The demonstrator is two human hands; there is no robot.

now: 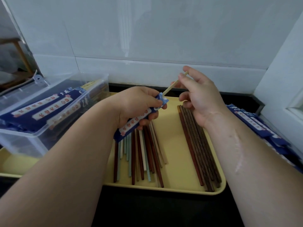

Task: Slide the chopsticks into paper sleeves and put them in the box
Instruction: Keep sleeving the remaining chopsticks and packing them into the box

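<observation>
Pale wooden chopstick (170,88) over yellow plastic tray (170,128), tip at blue paper sleeve (131,124) mouth. Your right grip (200,99) pinches it, left grip (136,104) clamps sleeve. Overclamp likely flattens mouth: tip jams, paper tears.

White tiled wall (147,30) rises behind a black countertop (164,210).
</observation>
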